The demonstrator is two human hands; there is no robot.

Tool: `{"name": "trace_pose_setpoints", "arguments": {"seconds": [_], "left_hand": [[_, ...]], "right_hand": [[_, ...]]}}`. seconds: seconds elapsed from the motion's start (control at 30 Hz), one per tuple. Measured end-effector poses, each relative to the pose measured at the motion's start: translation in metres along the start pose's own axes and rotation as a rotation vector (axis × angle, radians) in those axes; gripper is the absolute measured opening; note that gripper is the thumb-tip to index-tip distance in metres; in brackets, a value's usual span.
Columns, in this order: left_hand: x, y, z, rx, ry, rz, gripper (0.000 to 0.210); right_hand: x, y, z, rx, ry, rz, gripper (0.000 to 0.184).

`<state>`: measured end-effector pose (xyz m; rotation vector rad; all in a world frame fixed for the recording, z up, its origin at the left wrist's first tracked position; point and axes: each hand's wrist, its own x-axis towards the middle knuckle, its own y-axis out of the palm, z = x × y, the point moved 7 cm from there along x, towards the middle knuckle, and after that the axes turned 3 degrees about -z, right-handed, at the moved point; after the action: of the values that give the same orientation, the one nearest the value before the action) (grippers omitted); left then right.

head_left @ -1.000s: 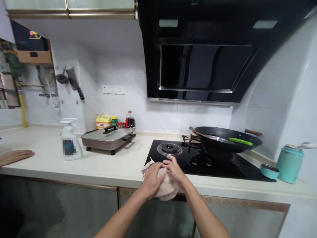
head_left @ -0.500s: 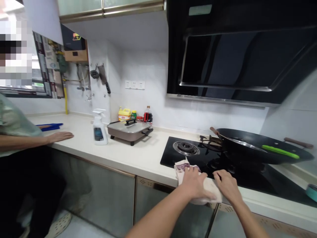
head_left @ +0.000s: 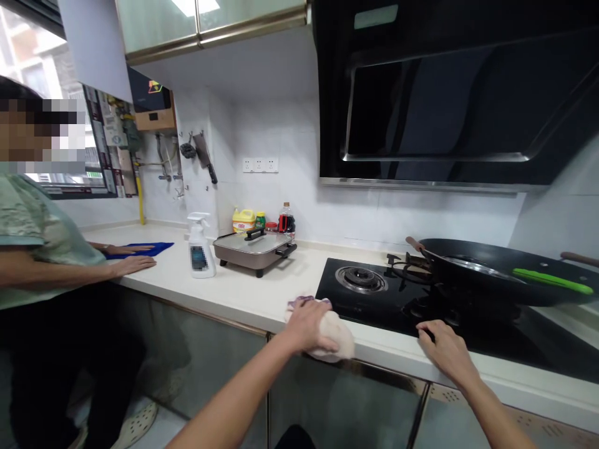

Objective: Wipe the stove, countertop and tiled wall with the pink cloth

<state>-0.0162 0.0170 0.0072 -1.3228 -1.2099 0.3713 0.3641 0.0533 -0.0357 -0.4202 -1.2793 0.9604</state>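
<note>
My left hand [head_left: 306,325] is closed over a pale cloth [head_left: 340,337] with a purple-patterned end and presses it on the front edge of the white counter [head_left: 262,299]. Part of the cloth hangs over that edge, left of the black gas stove [head_left: 369,308]. My right hand [head_left: 444,350] rests at the stove's front rim, fingers loosely bent and thumb apart, with nothing in it. Behind it on the stove sits a large black wok [head_left: 472,290] holding a green-handled utensil [head_left: 552,280].
At left a person [head_left: 51,249] leans on the counter, one hand on a blue cloth [head_left: 161,247]. A white spray bottle [head_left: 201,252] and a lidded electric pan [head_left: 253,254] stand between us. A range hood [head_left: 430,112] overhangs the stove.
My left hand has slid the cloth leftward along the counter edge, away from my right hand, which stays at the stove's front. The other person's second hand and blue cloth have come into view.
</note>
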Motion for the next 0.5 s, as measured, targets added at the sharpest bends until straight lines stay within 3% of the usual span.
{"name": "trace_pose_setpoints", "arguments": {"seconds": [0.1,0.27,0.4,0.5], "left_hand": [[-0.025,-0.032,0.061,0.175,-0.172,0.090,0.118],[-0.062,-0.082,0.142,0.329,-0.371,0.216,0.115],[-0.087,-0.111,0.177,0.414,-0.417,0.118,0.106],[-0.103,-0.115,0.177,0.474,-0.435,0.044,0.098]], "right_hand": [[-0.001,-0.002,0.005,-0.002,-0.001,0.002,0.041],[-0.003,-0.004,0.011,-0.015,0.023,0.022,0.041],[-0.003,-0.006,0.014,-0.004,0.033,0.025,0.039],[-0.003,-0.007,0.017,-0.001,0.051,0.038,0.037]]}}
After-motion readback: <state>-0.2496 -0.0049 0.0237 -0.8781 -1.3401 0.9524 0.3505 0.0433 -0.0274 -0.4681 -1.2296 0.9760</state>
